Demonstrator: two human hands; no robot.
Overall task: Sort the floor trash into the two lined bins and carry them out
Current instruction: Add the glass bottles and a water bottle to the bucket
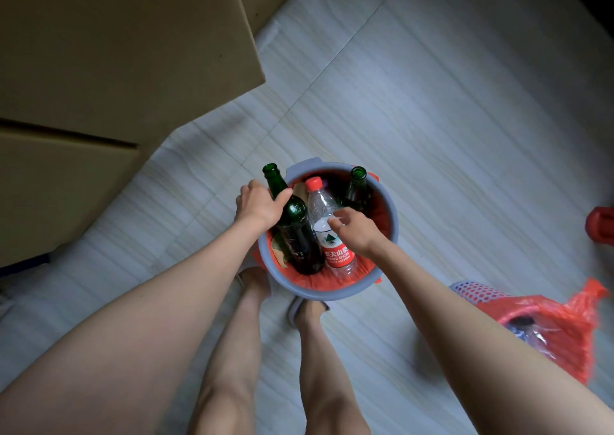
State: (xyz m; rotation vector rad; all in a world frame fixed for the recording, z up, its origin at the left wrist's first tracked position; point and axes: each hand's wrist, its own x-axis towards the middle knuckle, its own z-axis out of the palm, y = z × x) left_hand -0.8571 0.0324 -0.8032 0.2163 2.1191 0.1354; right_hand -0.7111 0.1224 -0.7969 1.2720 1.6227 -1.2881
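Your right forearm covers much of the second bin at the lower right, so you see only a strip of its perforated wall and the crumpled red liner; what lies inside is a blur of clear plastic you cannot name. A red object is cut off by the right edge. Under the bottles in the grey bin, something brown and leaf-like shows only in part.

The grey bin stands on the pale floor just in front of your feet, its red liner folded over the rim. Cardboard boxes crowd the upper left, near the bin's far side; the floor to the upper right lies open.

Your left hand grips the neck of a dark green glass bottle that leans in the bin, mouth past the rim. Your right hand touches the clear water bottle with the red cap and label — fingers bent at its shoulder, but whether they clasp it you cannot tell. A second green bottle stands at the far wall, untouched.
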